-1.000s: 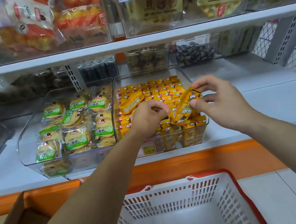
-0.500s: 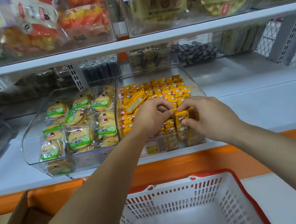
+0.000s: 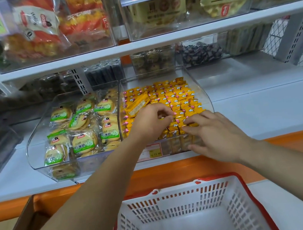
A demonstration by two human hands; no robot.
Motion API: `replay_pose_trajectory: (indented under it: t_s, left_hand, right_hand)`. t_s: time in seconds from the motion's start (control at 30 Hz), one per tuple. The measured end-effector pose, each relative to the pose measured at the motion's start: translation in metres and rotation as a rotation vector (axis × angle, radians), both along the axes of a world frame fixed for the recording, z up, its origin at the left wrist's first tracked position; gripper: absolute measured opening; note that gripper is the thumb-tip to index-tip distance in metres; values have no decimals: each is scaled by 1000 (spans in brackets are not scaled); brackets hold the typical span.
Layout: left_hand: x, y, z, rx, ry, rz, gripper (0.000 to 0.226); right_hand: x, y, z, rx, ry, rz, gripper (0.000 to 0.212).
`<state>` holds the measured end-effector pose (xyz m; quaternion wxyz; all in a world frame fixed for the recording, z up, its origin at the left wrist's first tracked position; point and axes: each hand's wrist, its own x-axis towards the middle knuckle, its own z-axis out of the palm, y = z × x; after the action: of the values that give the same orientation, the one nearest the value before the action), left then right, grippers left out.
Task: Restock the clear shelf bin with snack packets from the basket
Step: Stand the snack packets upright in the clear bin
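snack packets (image 3: 175, 100) in yellow wrappers stand on end in tight rows inside the clear shelf bin (image 3: 206, 96), at the middle of the frame. standing them upright likely fits more in and keeps the printed faces toward the shopper. one longer yellow pack (image 3: 137, 105) lies flat across the rows at the bin's left side, out of line with the rest. the basket (image 3: 177, 204) sits directly below at the bottom of the frame, close under the shelf edge, and no packets show in the part of it that is visible, so the filling looks nearly done and this seems to be tidying.

the left hand (image 3: 151, 123) hovers over the middle rows with a narrow grip: fingers curled, thumb and forefinger meeting on what looks like the top of one packet. the right hand (image 3: 217, 135) has a wide grip, holding nothing; its straight fingertips (image 3: 186, 122) rest on the front row, probably steadying it, and its thumb is against the bin's front wall.
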<state>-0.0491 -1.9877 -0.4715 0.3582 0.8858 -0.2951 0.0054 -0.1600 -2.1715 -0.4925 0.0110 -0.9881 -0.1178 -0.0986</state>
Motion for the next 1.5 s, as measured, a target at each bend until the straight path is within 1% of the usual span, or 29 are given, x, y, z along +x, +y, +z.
replay_pose_trajectory:
  t_s: [0.1,0.17,0.2,0.23,0.27,0.3,0.4,0.43,0.5,0.57,0.6,0.67,0.73,0.8,0.87,0.93,1.0,1.07,1.13,1.17,1.23,1.3,1.33,1.37,1.43,1.47,1.5]
  left_hand:
    - [0,19,5,68,-176,111,9]
    - [6,30,12,98,-340,255,22]
    - [10,33,15,129,-375,311,32]
    - [13,34,17,176,-369,344,42]
    - [15,33,18,246,-348,363,49]
    - [18,30,19,339,-348,377,51]
    - [26,20,19,638,-446,392,39]
    - [27,18,21,696,-465,400,37]
    - [30,18,25,723,-457,409,39]
    - [28,18,29,680,-429,397,39]
    - [25,19,31,623,-392,386,39]
    - [15,19,35,406,-268,364,40]
    - [0,19,36,155,-151,312,39]
    - [-16,19,36,-53,-18,217,37]
    - [-30,19,35,-243,166,92,30]
    - [-39,19,37,-358,293,21,22]
    - [-46,20,39,-430,383,7,21]
    - [-50,21,39,-501,468,-2,20]
    - [-53,25,39,-499,437,-28,20]
    - [-55,26,39,-498,422,-35,21]
    - [-58,26,39,-515,418,-28,15]
    - [-62,24,38,-522,409,-18,12]
    - [-62,23,37,-512,391,-10,11]
    - [-64,21,36,-508,377,3,10]
    - [-65,18,34,-528,364,21,10]
    - [-65,17,34,-532,352,23,12]
    - [-66,16,34,-529,341,26,13]
  right_hand:
    - [-3,4,3,17,14,-13,61]
    - [-2,6,7,46,20,-22,62]
    - [-1,7,10,87,17,-32,62]
    - [0,9,13,137,8,-47,60]
    - [2,10,17,185,-7,-65,57]
    - [5,11,21,224,-25,-79,53]
    - [12,13,28,305,-50,-96,41]
    - [13,13,29,320,-54,-101,40]
    - [15,14,29,336,-56,-107,39]
    - [15,13,27,347,-48,-102,38]
    - [16,12,27,359,-45,-97,38]
    - [16,12,27,415,-49,-97,41]
    - [16,11,30,503,-80,-106,50]
    - [16,10,34,614,-131,-89,61]
    - [15,10,42,700,-145,-25,69]
    - [12,10,50,770,-113,53,62]
    - [10,8,57,852,-83,67,48]
    - [7,4,61,926,-53,29,36]
    - [4,-1,62,961,-53,-22,24]
    - [3,-2,61,959,-51,-44,28]
    - [1,-3,59,993,13,-76,52]
    - [-1,-4,57,1083,88,-106,62]
    - [-2,-4,56,1119,113,-118,61]
    - [-2,-5,56,1158,130,-129,56]
    - [-2,-5,56,1255,169,-126,36]
    - [-2,-5,55,1310,194,-117,31]
    - [-1,-4,54,1366,215,-114,32]
